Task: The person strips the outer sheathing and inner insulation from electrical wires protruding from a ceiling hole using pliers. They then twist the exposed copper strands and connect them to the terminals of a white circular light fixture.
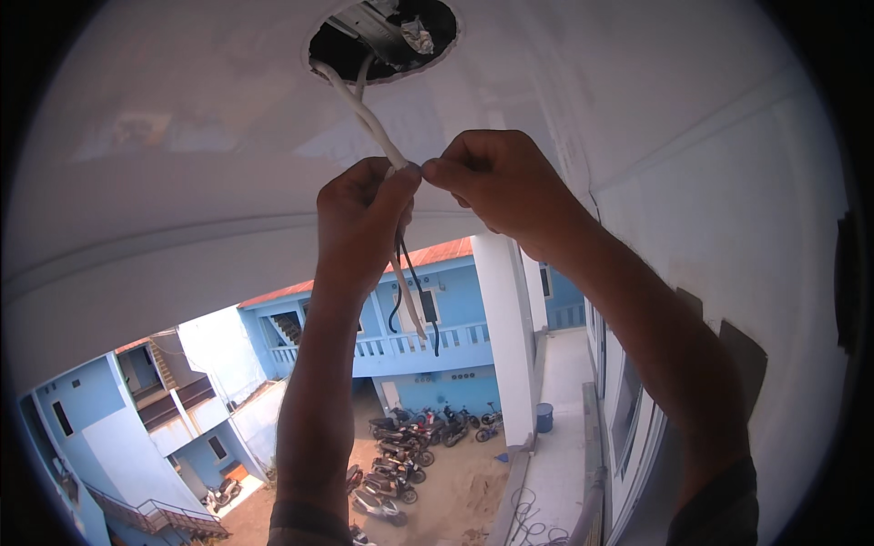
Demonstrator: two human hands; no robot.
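A white sheathed electrical cable [369, 118] hangs from a round hole [382, 41] cut in the white ceiling. My left hand [364, 205] is closed around the cable's lower part, thumb pressed on it. Below that fist dangle thin black wires [414, 264] and a pale wire end [407, 296]. Beside the left thumb, my right hand [496, 177] is closed in a pinch, its fingertips at the cable. Whatever lies between those fingertips is too small to make out. A second white cable [362, 77] also comes out of the hole.
Metal framing and a crumpled silvery piece [417, 36] show inside the hole. A white column [503, 337] stands ahead, with a wall at right. Far below are parked motorcycles [396, 464], a blue bin [544, 418], a loose coil of cable [533, 523] and blue buildings [437, 309].
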